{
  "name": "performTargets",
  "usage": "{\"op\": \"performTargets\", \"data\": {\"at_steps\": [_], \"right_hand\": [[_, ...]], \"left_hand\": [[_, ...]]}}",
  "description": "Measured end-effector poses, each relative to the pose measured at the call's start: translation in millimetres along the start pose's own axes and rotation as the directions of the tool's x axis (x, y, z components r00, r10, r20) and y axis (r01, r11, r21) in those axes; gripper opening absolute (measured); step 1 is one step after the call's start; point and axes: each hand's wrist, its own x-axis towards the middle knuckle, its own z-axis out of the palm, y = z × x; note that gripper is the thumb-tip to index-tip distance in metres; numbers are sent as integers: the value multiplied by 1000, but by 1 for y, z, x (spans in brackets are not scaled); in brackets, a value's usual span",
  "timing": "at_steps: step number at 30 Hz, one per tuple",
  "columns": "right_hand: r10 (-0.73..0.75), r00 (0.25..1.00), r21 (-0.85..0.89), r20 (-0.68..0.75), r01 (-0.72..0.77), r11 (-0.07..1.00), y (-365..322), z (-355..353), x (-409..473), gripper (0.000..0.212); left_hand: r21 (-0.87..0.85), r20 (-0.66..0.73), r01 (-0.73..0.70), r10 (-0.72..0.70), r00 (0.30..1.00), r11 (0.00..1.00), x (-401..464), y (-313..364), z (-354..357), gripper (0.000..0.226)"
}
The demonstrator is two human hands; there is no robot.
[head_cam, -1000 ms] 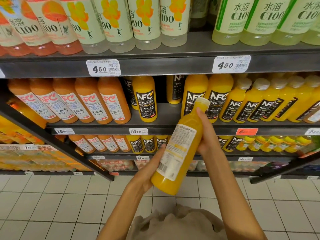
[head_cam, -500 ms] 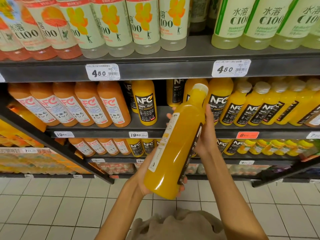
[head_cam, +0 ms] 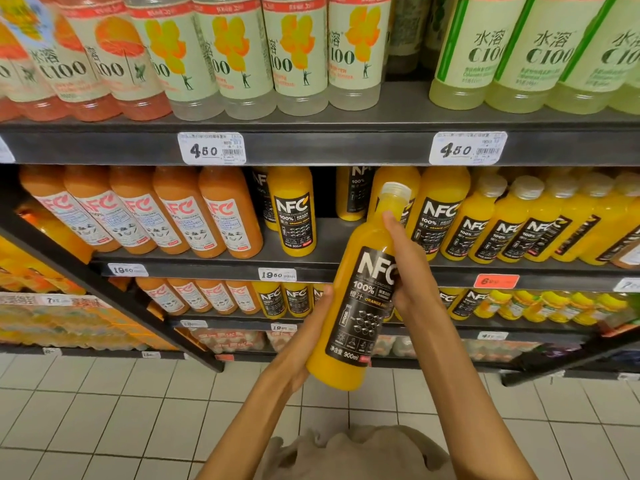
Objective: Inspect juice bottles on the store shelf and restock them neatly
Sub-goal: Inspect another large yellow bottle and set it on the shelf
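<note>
Before the shelf (head_cam: 332,244), orange bottle (head_cam: 356,306), NFC rows (head_cam: 485,230) behind

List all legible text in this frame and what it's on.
"NFC", "100%", "ORANGE", "900ml": black label of the yellow juice bottle held in both hands.
"NFC": white labels of the darker orange bottles on the middle shelf.
"C100": pale green bottles on the top shelf.
"450": two white price tags.
"1950": white middle-shelf tags.
Red tag, fine print, barcodes: unreadable.
</note>
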Motion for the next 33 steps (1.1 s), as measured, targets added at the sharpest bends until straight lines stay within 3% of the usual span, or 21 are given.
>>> {"op": "performTargets", "data": {"at_steps": [3, 6, 9, 12, 17, 20, 23, 29, 33], "right_hand": [[-13, 999, -24, 30, 14, 1000, -3, -7, 2, 46], [-56, 992, -10, 111, 58, 998, -5, -13, 1, 61], [-36, 980, 160, 197, 4, 987, -5, -9, -1, 53], [57, 990, 228, 126, -85, 970, 0, -9, 4, 36], [208, 975, 200, 74, -218, 955, 6, -15, 5, 45], [275, 959, 228, 70, -284, 931, 9, -15, 7, 55], [345, 934, 248, 90, -356, 901, 11, -12, 5, 43], [363, 927, 271, 98, -376, 886, 12, -15, 5, 44], [259, 961, 193, 94, -273, 943, 3, -21, 7, 53]], "left_hand": [[-110, 70, 29, -21, 997, 994, -2, 1, -2, 61], [-286, 273, 226, -146, 951, 931, -7, 8, -6, 83], [-259, 383, 314, -201, 901, 913, -12, 13, -12, 91], [-212, 360, 305, -216, 908, 928, -18, 14, -11, 92], [-308, 402, 306, -168, 900, 901, -36, 25, 6, 78], [-351, 350, 320, -193, 917, 880, -43, 32, 14, 85], [-380, 314, 334, -219, 924, 863, -46, 37, 18, 90], [-342, 294, 315, -218, 931, 885, -48, 34, 22, 99], [-290, 248, 249, -179, 952, 924, -42, 27, 19, 96]]}}
